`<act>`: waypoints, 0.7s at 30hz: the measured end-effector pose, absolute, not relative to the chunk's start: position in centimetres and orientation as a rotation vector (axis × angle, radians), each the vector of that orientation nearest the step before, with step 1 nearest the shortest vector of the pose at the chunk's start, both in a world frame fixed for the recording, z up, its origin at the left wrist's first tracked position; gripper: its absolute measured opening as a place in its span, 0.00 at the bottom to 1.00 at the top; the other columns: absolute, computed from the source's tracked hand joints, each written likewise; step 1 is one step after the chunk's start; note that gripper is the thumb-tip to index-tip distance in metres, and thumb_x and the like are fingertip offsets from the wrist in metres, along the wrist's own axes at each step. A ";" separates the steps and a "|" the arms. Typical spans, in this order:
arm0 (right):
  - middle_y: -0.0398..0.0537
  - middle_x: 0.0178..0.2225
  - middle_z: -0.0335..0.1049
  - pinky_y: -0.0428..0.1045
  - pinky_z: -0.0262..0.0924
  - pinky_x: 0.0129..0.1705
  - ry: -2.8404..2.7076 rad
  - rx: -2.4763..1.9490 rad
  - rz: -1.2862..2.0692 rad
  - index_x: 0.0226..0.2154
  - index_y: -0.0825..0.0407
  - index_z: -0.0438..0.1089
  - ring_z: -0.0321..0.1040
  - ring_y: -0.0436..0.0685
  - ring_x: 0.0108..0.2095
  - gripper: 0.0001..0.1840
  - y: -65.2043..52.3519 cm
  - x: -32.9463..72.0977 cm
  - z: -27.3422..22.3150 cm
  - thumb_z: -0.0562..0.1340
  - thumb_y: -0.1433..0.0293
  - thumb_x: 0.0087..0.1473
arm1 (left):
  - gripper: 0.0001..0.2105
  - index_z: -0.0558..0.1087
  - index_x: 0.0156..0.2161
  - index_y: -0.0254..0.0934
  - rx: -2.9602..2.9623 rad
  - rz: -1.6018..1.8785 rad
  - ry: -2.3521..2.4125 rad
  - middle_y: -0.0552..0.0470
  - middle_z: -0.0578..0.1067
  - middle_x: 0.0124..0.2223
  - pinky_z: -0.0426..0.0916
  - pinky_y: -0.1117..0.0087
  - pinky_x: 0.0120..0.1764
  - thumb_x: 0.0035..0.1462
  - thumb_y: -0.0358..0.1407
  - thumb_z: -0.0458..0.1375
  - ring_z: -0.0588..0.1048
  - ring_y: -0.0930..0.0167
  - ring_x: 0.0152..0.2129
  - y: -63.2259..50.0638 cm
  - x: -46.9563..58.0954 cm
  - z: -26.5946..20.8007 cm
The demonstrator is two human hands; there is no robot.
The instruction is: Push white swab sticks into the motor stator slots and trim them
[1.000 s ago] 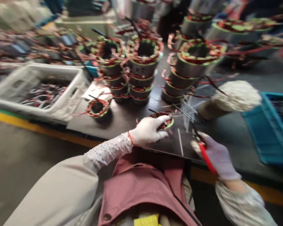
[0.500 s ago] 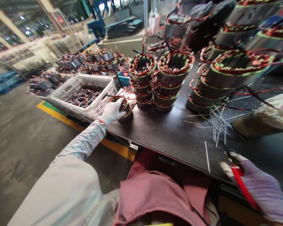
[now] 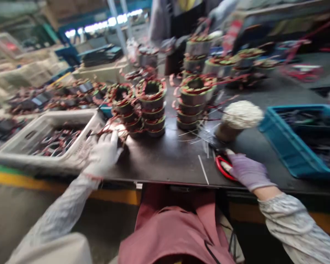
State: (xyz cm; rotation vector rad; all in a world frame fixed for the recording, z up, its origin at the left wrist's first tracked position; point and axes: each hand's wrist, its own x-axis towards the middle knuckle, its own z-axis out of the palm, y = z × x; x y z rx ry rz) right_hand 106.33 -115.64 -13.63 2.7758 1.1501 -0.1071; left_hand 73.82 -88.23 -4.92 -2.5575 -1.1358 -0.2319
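Observation:
My left hand [image 3: 104, 152], in a white glove, is closed over a wound motor stator [image 3: 124, 149] at the table's left end, beside the white crate; blur and the hand hide much of it. In my purple-gloved right hand [image 3: 244, 168] are red-handled scissors [image 3: 222, 168], their dark blades pointing toward a loose pile of thin white strips [image 3: 205, 134]. One single strip [image 3: 203, 169] lies nearer the front edge. Stacks of stators with green insulation and red-brown leads stand behind: a left stack [image 3: 129, 115], a middle stack [image 3: 154, 113] and a right stack [image 3: 191, 106].
A white plastic crate [image 3: 68, 115] of wired parts adjoins the dark table [image 3: 165, 165] on the left. A bundle of white strips [image 3: 243, 113] stands upright behind my right hand. At right is a blue bin [image 3: 280, 146] with dark parts. A person [image 3: 178, 22] stands across the table.
The view has swung to the right, bringing the blue bin into sight. My right hand has moved forward over the table with the scissors, close to the strips. My left hand stays at the stator.

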 end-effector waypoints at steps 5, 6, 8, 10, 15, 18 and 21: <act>0.60 0.41 0.75 0.50 0.62 0.33 1.369 2.829 0.310 0.49 0.54 0.73 0.74 0.62 0.38 0.18 -115.1 105.6 -14.6 0.55 0.66 0.60 | 0.25 0.61 0.63 0.42 -2.694 -0.822 -0.264 0.46 0.68 0.62 0.53 0.55 0.65 0.60 0.37 0.55 0.64 0.61 0.61 -92.6 85.8 0.5; 0.58 0.41 0.75 0.49 0.62 0.35 1.481 2.853 0.410 0.48 0.54 0.74 0.74 0.60 0.38 0.17 -114.9 105.3 -15.4 0.56 0.67 0.60 | 0.30 0.57 0.65 0.39 -2.722 -0.806 -0.258 0.43 0.68 0.61 0.52 0.55 0.65 0.58 0.37 0.57 0.64 0.59 0.61 -93.0 89.6 1.7; 0.54 0.41 0.76 0.48 0.62 0.36 1.697 2.880 0.577 0.46 0.53 0.75 0.73 0.57 0.37 0.15 -114.5 104.9 -17.1 0.57 0.67 0.60 | 0.38 0.54 0.66 0.33 -2.825 -0.615 -0.329 0.39 0.74 0.54 0.59 0.54 0.60 0.52 0.38 0.62 0.71 0.57 0.55 -93.0 96.9 3.4; 0.53 0.39 0.77 0.48 0.62 0.37 1.832 2.876 0.698 0.43 0.53 0.75 0.72 0.56 0.36 0.13 -114.1 104.6 -18.6 0.58 0.68 0.59 | 0.41 0.54 0.66 0.33 -2.935 -0.310 -0.414 0.40 0.78 0.47 0.68 0.56 0.52 0.48 0.37 0.64 0.76 0.56 0.46 -92.1 102.4 4.0; 0.53 0.38 0.76 0.50 0.61 0.39 1.828 2.887 0.653 0.42 0.53 0.76 0.71 0.57 0.36 0.13 -113.4 104.8 -19.9 0.57 0.72 0.58 | 0.38 0.61 0.62 0.41 -3.159 -0.548 -0.455 0.50 0.78 0.45 0.72 0.64 0.43 0.45 0.39 0.66 0.77 0.64 0.40 -89.4 105.1 3.8; 0.55 0.39 0.76 0.51 0.63 0.40 1.805 2.931 0.517 0.42 0.54 0.76 0.71 0.59 0.38 0.13 -113.2 105.0 -19.6 0.58 0.72 0.58 | 0.28 0.63 0.58 0.39 -3.323 -0.897 -0.440 0.53 0.77 0.46 0.73 0.66 0.42 0.52 0.39 0.61 0.75 0.71 0.37 -89.0 102.7 5.3; 0.55 0.40 0.77 0.51 0.65 0.41 1.831 3.014 0.495 0.42 0.55 0.76 0.72 0.59 0.39 0.13 -113.7 105.0 -19.1 0.59 0.70 0.57 | 0.27 0.58 0.59 0.43 -3.265 -1.106 -0.349 0.54 0.74 0.53 0.72 0.64 0.48 0.56 0.42 0.58 0.74 0.70 0.45 -89.9 98.7 6.9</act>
